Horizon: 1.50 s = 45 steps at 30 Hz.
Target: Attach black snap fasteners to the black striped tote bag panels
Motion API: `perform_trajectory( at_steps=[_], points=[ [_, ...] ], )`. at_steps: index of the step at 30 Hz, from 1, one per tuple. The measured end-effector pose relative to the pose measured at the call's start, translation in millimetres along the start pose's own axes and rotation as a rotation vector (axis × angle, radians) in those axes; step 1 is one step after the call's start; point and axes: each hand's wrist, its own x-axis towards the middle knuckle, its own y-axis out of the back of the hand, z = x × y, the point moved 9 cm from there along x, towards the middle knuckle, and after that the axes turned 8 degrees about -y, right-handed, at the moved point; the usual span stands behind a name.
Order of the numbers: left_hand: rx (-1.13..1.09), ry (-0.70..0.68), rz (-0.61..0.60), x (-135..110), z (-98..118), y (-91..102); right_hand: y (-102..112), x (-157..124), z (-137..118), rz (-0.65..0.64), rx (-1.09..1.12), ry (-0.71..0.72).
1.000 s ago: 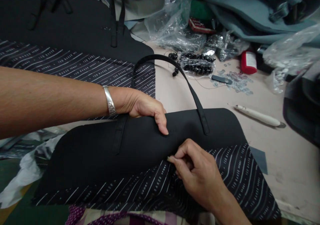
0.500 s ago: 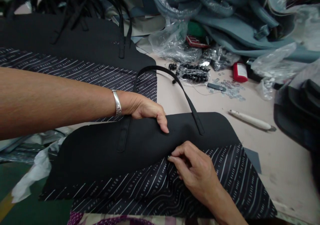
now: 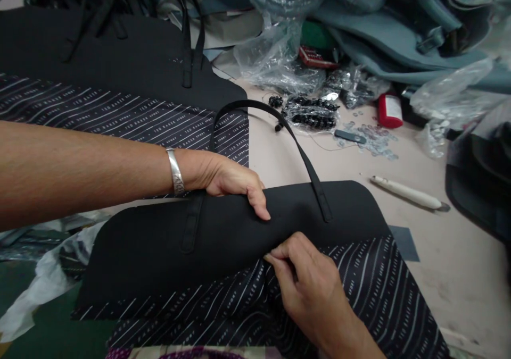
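Observation:
A black bag panel (image 3: 147, 242) with a striped, lettered lining (image 3: 371, 274) lies across my lap and the table edge. Its thin black strap handle (image 3: 297, 141) arches up from the top. My left hand (image 3: 235, 181) grips the panel's upper edge, thumb on the near face, other fingers hidden behind. Below it, my right hand (image 3: 307, 279) pinches at the seam where black panel meets lining. The lining gathers in folds beneath these fingertips; any small piece between them is too small to make out.
More black panels with straps (image 3: 131, 56) are piled at the back left. On the table (image 3: 287, 162) lie a white-handled tool (image 3: 407, 193), clear discs (image 3: 375, 141), a red container (image 3: 390, 110) and bagged black parts (image 3: 313, 111). Grey-blue pieces (image 3: 383, 45) and plastic wrap fill the back.
The view has shifted slightly, so the table items sit a little farther right. Both hands keep their holds, and the panel's upper part appears tilted slightly more toward me.

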Motion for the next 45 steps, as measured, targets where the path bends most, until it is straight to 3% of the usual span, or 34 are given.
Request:
perform_trajectory(
  at_steps=[7, 12, 22, 29, 42, 45],
  points=[
    [-0.024, 0.053, -0.002, -6.1, -0.2, -1.2, 11.8, -8.2, 0.0, -0.006, 0.193, 0.081],
    [-0.048, 0.068, 0.068, -6.4, -0.8, 6.0, 14.3, -12.0, 1.8, -0.011, 0.278, 0.096],
    [0.029, 0.032, 0.059, -7.7, 1.5, 9.2, 15.7, -10.0, 9.6, -0.009, 0.397, -0.004],
    [0.103, 0.018, -0.012, -7.0, 7.7, 2.8, 15.4, -5.8, 8.5, 0.009, 0.391, -0.043],
    [0.086, -0.033, -0.003, -5.4, 8.7, 2.1, 6.2, -2.1, 7.9, 0.092, 0.112, -0.097],
    [0.102, -0.032, 0.019, -5.0, 9.4, 3.4, 6.6, 0.5, 9.4, 0.1, 0.135, -0.112]
  ],
)
